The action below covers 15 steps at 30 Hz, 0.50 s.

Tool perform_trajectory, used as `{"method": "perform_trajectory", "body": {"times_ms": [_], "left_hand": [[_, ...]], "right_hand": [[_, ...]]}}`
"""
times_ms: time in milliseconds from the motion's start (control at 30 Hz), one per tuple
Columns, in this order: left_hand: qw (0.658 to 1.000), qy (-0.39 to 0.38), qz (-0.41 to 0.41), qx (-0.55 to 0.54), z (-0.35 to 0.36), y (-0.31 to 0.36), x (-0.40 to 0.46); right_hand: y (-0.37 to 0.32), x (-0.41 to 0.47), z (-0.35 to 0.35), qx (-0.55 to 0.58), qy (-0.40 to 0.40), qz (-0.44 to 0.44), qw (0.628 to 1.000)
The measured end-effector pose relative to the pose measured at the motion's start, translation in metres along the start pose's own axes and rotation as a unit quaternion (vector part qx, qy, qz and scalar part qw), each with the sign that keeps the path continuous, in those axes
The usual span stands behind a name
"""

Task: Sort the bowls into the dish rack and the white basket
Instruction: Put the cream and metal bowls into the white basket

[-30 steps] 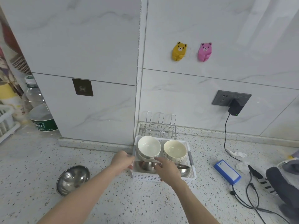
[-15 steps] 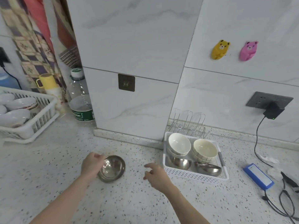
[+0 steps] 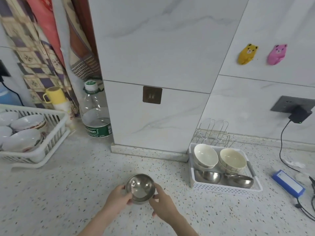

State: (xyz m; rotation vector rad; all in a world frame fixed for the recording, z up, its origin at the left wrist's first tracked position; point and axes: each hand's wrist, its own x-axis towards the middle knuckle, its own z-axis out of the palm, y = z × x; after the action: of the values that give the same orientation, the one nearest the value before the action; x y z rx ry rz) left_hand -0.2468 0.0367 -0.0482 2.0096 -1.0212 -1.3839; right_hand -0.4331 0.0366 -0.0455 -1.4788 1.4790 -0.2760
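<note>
A small steel bowl (image 3: 140,188) is held over the speckled counter between both hands. My left hand (image 3: 117,200) grips its left rim and my right hand (image 3: 162,203) grips its right side. To the right, the white basket (image 3: 226,188) holds two white ceramic bowls (image 3: 205,155) (image 3: 232,159) at the back and two steel bowls (image 3: 208,176) (image 3: 240,180) at the front. At the far left the white dish rack (image 3: 54,138) holds several white patterned bowls (image 3: 23,140).
A wire rack (image 3: 212,135) stands behind the basket. A large water bottle (image 3: 95,113) and a yellow-capped flask (image 3: 58,103) stand by the tiled pillar. A blue box (image 3: 288,183), cables and a plugged charger (image 3: 300,114) lie at the right.
My left hand has lifted the steel bowl off the counter and my right hand has come over to grip its other side. The view has swung further left.
</note>
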Motion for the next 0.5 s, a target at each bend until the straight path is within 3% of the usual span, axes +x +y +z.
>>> {"method": "perform_trajectory", "body": {"times_ms": [167,367,500], "left_hand": [[0.994,-0.080,-0.010,-0.069,0.001,0.033,0.003],[0.980,-0.189,0.007,-0.058,0.031,0.090,-0.003],[0.978,-0.203,0.052,-0.014,0.062,0.125,-0.011]], "right_hand": [[-0.005,-0.022,-0.028,0.053,0.110,-0.067,0.990],[0.004,-0.047,-0.086,0.138,0.176,-0.066,0.973],[0.015,-0.058,-0.126,0.166,0.245,-0.077,0.952]]}}
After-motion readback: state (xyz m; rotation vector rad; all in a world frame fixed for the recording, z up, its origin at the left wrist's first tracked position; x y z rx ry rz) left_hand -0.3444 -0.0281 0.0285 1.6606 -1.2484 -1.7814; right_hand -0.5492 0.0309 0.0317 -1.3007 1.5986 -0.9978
